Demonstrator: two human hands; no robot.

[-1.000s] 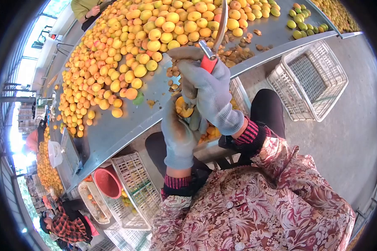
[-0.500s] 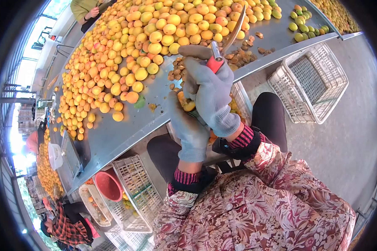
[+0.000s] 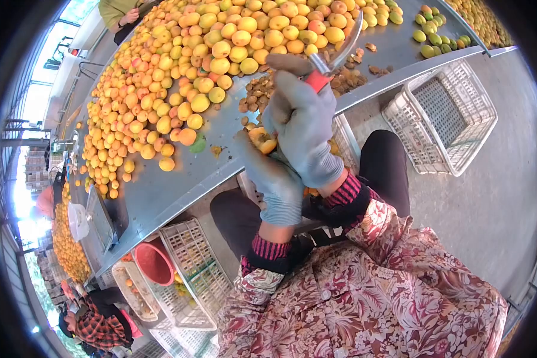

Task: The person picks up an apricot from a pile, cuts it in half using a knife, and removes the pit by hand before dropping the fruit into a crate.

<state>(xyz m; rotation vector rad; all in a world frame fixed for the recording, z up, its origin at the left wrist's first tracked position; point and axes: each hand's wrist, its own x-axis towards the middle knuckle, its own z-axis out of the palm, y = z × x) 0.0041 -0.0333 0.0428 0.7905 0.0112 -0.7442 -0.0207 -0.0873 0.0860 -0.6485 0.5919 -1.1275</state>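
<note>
My left hand (image 3: 271, 182), in a grey glove, is closed around an apricot (image 3: 262, 141) that looks cut open, its orange flesh showing near the thumb. Close above it, my right hand (image 3: 307, 128) grips the red handle of a curved knife (image 3: 318, 80). The blade points up and away from me, clear of the apricot. My right-hand fingers hide part of the fruit. Beyond the hands, brown apricot pits (image 3: 260, 94) lie on the metal table (image 3: 182, 185), with more pits and scraps under the blade.
A large heap of apricots (image 3: 179, 83) covers much of the table. Greener fruit (image 3: 438, 42) sits at the far right. On the floor are a white plastic crate (image 3: 447, 119) to the right and a red bucket (image 3: 155, 262) beside crates to the left. Other people work at left.
My right hand has shifted slightly right with the knife, whose blade now leans farther right. More of the apricot's cut flesh shows between my hands.
</note>
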